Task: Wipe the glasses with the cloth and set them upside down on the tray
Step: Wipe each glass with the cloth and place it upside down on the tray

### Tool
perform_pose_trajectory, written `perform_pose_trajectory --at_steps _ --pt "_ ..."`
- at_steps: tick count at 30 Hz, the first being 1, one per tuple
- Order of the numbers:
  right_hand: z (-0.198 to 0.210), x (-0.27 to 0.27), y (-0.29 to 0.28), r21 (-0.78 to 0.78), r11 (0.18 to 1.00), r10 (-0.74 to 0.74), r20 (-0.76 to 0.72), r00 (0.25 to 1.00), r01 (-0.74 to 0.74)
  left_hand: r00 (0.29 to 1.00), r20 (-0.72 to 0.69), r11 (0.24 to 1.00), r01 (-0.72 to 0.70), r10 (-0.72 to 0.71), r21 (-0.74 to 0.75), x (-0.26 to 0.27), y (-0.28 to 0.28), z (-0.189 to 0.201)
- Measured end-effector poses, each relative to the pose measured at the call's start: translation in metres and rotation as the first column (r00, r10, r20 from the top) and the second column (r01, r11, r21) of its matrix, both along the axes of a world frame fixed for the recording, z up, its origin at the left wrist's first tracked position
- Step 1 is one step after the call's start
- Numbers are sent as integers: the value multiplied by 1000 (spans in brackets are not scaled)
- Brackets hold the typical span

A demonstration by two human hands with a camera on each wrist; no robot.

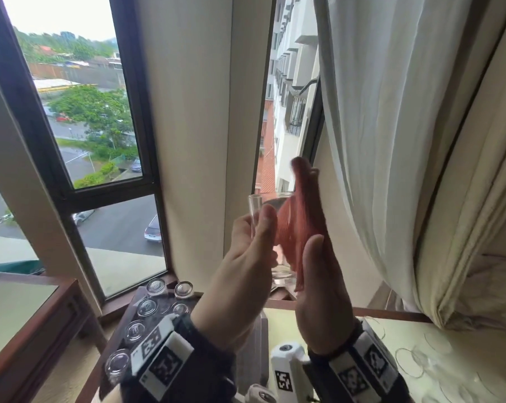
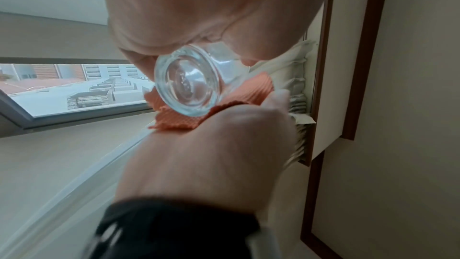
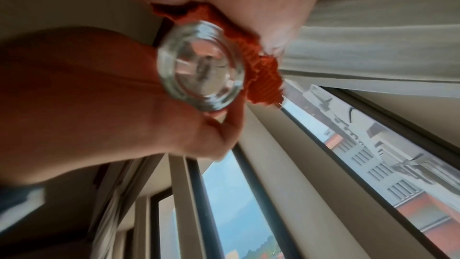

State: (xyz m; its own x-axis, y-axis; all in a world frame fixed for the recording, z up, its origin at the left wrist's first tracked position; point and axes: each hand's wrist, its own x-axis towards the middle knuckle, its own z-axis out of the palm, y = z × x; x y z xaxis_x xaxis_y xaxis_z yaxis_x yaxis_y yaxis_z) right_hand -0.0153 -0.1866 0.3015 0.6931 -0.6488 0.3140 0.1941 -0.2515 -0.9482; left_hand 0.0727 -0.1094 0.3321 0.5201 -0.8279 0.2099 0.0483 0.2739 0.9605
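Wrist-mounted trackers (image 1: 158,365) aside, glass (image 1: 256,210) is gripped mid-air by left hand (image 1: 240,271), cloth (image 1: 298,222) pressed on by right hand (image 1: 318,286); thin, slick, likely fragile, so it is best held at the thick base.

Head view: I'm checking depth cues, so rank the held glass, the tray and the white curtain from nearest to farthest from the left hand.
1. The held glass, gripped by the left hand itself, with the orange cloth against it.
2. The tray, below the hand on the left, with upside-down glasses on it.
3. The white curtain, across on the right, beyond the right hand.
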Motion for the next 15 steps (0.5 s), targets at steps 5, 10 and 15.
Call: perform_pose_trajectory --at_steps 5,10,15 --pt "-12 6 23 -413 910 98 180 979 -16 993 -72 996 -90 89 -4 22 -2 9" --pt "-17 -5 20 20 1000 -17 -46 999 18 997 -48 998 -59 59 -16 21 1 13" --pt "12 -11 -1 -101 992 -69 116 991 80 999 -22 999 42 -43 -28 1 -3 1"
